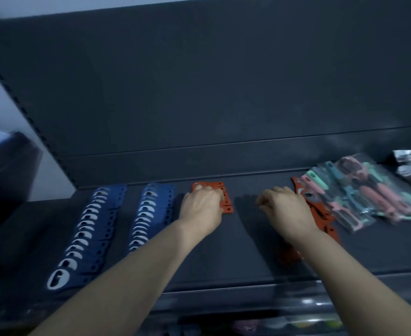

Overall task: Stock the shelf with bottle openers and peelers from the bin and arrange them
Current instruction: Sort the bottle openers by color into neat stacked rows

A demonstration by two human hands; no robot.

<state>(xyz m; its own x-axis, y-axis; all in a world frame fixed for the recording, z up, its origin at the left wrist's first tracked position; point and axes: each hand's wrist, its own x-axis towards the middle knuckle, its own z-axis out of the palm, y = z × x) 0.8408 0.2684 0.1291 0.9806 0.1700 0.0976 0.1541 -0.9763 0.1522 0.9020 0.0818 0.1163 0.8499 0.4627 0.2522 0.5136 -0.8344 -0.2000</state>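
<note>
Head: left hand (200, 209) seemingly pinching flat, overlapped orange openers (226, 205)

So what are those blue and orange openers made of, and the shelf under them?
The blue openers: flat, matte, with pale cut-outs; coated metal or plastic, the blur leaves it open. The orange openers: same thin, matte look, likely the same. The shelf: dark, smooth, probably painted sheet metal.

The shelf (248, 251) looks like sheet metal with a dark, smooth matt coat, as does its back panel (223, 93). On the shelf's left part, the blue bottle openers (95, 229) show flat matt faces with pale cut-outs. The red bottle openers (227, 207) at the shelf's middle look equally matt. Towards the shelf's right end, the peelers (366, 192) lie in clear glossy plastic bags (358, 224). The packets (410, 163) beyond them glint silvery.
</note>
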